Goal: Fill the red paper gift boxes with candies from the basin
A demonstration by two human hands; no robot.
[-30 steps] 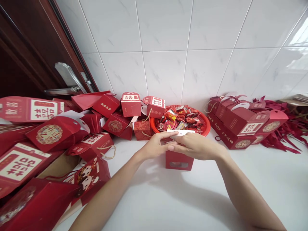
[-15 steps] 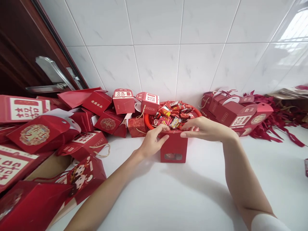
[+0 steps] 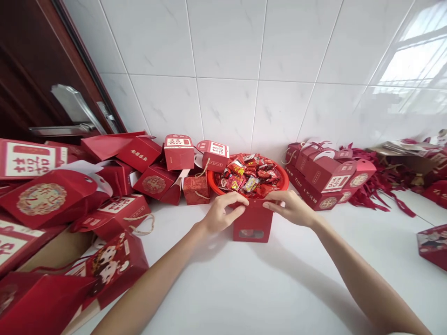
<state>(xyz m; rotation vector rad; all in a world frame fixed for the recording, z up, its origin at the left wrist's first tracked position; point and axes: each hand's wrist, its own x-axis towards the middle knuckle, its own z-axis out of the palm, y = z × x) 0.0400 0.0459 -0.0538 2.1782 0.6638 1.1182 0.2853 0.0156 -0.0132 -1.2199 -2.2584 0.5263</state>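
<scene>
A red gift box with a small clear window low on its front stands upright on the white table. My left hand pinches its top edge at the left corner, thumb in front. At the right corner, my right hand grips the same top edge between thumb and fingers. Directly behind the box sits a round red basket heaped with wrapped candies. What lies inside the box is mostly hidden; something pale shows dimly through the window.
Many red boxes pile up on the left, some with rope handles. Stacked red boxes and dark red ribbons are at the back right. Another box lies at the right edge. A tiled wall closes off the back.
My right hand has lowered from above the box's rim onto its right corner, its wrist dropping. My left hand stays at the left corner. The view has shifted slightly to the right.
</scene>
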